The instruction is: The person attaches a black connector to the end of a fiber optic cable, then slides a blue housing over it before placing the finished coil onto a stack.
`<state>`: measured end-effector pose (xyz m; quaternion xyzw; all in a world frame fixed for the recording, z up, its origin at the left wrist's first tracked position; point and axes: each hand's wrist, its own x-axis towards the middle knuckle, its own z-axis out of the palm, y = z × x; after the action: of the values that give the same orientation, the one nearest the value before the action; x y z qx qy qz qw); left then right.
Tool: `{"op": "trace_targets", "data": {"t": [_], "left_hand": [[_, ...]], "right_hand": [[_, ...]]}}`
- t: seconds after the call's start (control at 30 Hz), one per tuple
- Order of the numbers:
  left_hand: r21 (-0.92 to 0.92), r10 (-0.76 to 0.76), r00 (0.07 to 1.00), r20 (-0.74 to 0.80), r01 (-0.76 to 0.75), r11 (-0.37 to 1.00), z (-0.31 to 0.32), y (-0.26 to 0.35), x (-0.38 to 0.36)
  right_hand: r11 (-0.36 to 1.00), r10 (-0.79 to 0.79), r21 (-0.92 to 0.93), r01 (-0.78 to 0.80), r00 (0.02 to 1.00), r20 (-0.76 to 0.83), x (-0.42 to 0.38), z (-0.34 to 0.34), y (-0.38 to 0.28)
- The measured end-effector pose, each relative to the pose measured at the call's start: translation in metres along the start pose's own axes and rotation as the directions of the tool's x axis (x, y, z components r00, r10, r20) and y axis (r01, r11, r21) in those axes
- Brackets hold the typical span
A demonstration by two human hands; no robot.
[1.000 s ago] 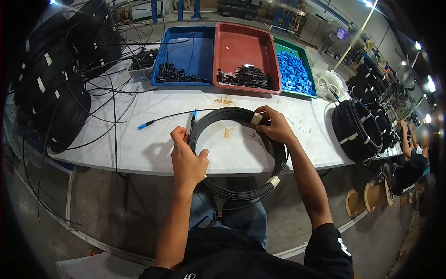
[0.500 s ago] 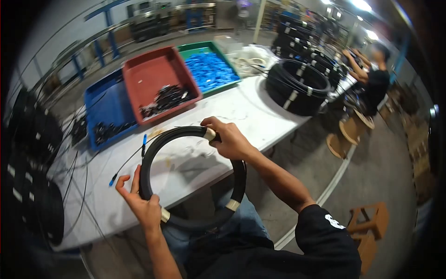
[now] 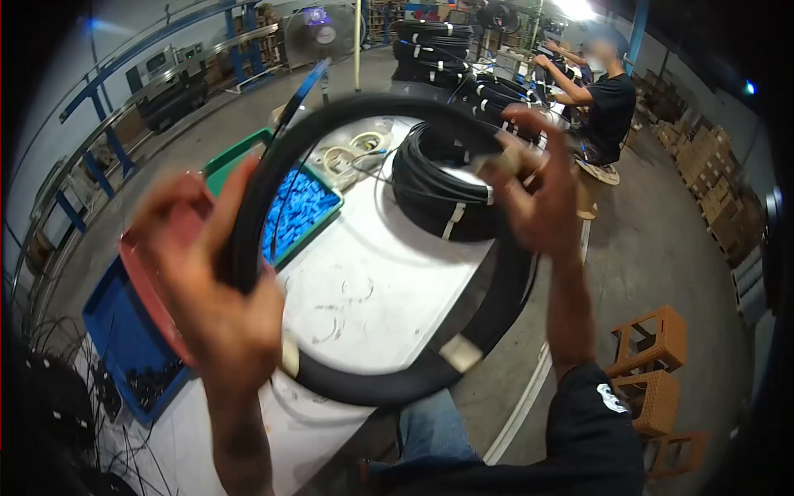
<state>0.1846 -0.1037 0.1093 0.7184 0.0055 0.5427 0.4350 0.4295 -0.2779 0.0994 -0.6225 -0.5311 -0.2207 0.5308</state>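
Observation:
A black cable coil point(image 3: 389, 388), bound with pale tape in several places, is held up in front of me above the table. My left hand point(image 3: 217, 302) grips its left side, thumb inside the ring and fingers outside, smeared by motion. My right hand point(image 3: 542, 194) is closed around the upper right side at a taped spot. A blue-tipped cable end point(image 3: 304, 89) sticks up from the coil's upper left. Beyond the ring, a stack of black cable coils point(image 3: 451, 194) stands on the white table point(image 3: 364, 289).
Left on the table are a green tray point(image 3: 318, 223) of blue pieces, a red tray point(image 3: 149, 273) and a blue tray point(image 3: 116, 322) with small black parts. A co-worker point(image 3: 608, 107) sits at the far right. Orange stools point(image 3: 653, 339) stand on the right, cartons point(image 3: 703, 174) behind.
Both hands have lifted the coil up and closer to my head. My view has turned to the right, so the trays now appear further left.

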Motion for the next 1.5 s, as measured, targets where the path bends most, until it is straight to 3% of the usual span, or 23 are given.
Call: {"op": "trace_targets", "data": {"t": [0.07,0.1,0.13,0.17,0.2,0.23,0.3,0.4,0.43,0.5,0.63,0.7,0.83,0.87,0.97,1.03,1.1,1.17,1.23,1.3,1.33,1.43,1.5], "left_hand": [[-0.220,0.054,0.982,0.181,-0.013,0.975,0.047,-0.033,0.081],[-0.161,0.127,0.955,0.267,-0.085,0.983,0.069,-0.070,0.125],[-0.071,0.063,0.930,0.363,-0.040,0.997,0.095,-0.097,0.160],[0.022,-0.007,0.892,0.453,-0.004,1.000,0.122,-0.123,0.190],[-0.064,-0.044,0.854,0.518,0.090,0.994,0.151,-0.154,0.214],[-0.136,-0.075,0.807,0.586,0.190,0.972,0.176,-0.188,0.229],[-0.130,-0.210,0.761,0.614,0.360,0.924,0.223,-0.253,0.242],[-0.164,-0.254,0.697,0.671,0.474,0.865,0.272,-0.342,0.230],[-0.143,-0.278,0.664,0.694,0.505,0.851,0.280,-0.355,0.223],[0.012,-0.412,0.525,0.745,0.607,0.795,0.288,-0.355,0.214],[0.014,-0.434,0.482,0.761,0.656,0.754,0.303,-0.379,0.217],[0.038,-0.425,0.400,0.812,0.691,0.722,0.309,-0.390,0.228],[0.108,-0.410,0.375,0.832,0.616,0.781,0.317,-0.403,0.220],[0.108,-0.411,0.366,0.835,0.624,0.774,0.320,-0.407,0.219],[0.127,-0.384,0.382,0.840,0.550,0.825,0.315,-0.419,0.218],[0.062,-0.315,0.345,0.884,0.581,0.811,0.314,-0.414,0.221],[0.088,-0.290,0.366,0.884,0.479,0.874,0.309,-0.413,0.222],[0.290,-0.391,0.292,0.873,0.334,0.897,0.297,-0.393,0.228],[0.349,-0.434,0.341,0.834,0.285,0.893,0.284,-0.395,0.220],[0.342,-0.450,0.394,0.801,0.316,0.885,0.273,-0.406,0.207],[0.340,-0.454,0.408,0.792,0.323,0.883,0.265,-0.409,0.203],[0.354,-0.414,0.616,0.670,0.224,0.908,0.234,-0.395,0.197],[0.312,-0.282,0.766,0.578,0.112,0.943,0.212,-0.380,0.189]], "right_hand": [[0.997,0.046,-0.066,-0.050,0.997,-0.056,0.038,-0.032,0.033],[0.986,0.099,-0.129,-0.107,0.993,-0.070,0.054,-0.047,0.050],[0.984,0.098,-0.143,-0.108,0.992,-0.077,0.068,-0.060,0.075],[0.940,0.130,-0.309,-0.143,0.990,-0.063,0.078,-0.071,0.108],[0.867,0.169,-0.467,-0.174,0.984,-0.053,0.086,-0.078,0.137],[0.861,0.379,-0.362,-0.358,0.925,-0.013,0.092,-0.081,0.162],[0.768,0.417,-0.536,-0.351,0.909,0.003,0.090,-0.079,0.222],[0.712,0.397,-0.620,-0.328,0.917,-0.030,0.063,-0.068,0.289],[0.715,0.379,-0.623,-0.315,0.925,-0.033,0.053,-0.066,0.298],[0.652,0.525,-0.636,-0.413,0.851,-0.014,0.044,-0.068,0.296],[0.451,0.727,-0.728,-0.517,0.686,-0.037,0.058,-0.063,0.272],[0.464,0.736,-0.697,-0.546,0.675,-0.039,0.055,-0.064,0.283],[0.451,0.780,-0.600,-0.661,0.618,-0.095,0.053,-0.057,0.283],[0.356,0.851,-0.600,-0.716,0.514,-0.110,0.060,-0.057,0.275],[0.411,0.806,-0.567,-0.714,0.575,-0.140,0.047,-0.060,0.286],[0.393,0.869,-0.421,-0.818,0.480,-0.120,0.045,-0.063,0.292],[0.341,0.930,-0.173,-0.924,0.359,-0.082,0.031,-0.065,0.305],[0.352,0.915,-0.165,-0.921,0.376,-0.144,0.021,-0.071,0.307],[0.354,0.932,0.022,-0.935,0.351,-0.086,0.011,-0.084,0.303],[0.266,0.943,0.079,-0.961,0.242,-0.228,0.000,-0.090,0.283],[0.315,0.922,0.214,-0.924,0.245,-0.299,-0.005,-0.087,0.272],[0.504,0.850,0.517,-0.692,0.292,-0.439,-0.043,-0.088,0.254],[0.472,0.855,0.583,-0.661,0.183,-0.484,-0.059,-0.087,0.226]]}}
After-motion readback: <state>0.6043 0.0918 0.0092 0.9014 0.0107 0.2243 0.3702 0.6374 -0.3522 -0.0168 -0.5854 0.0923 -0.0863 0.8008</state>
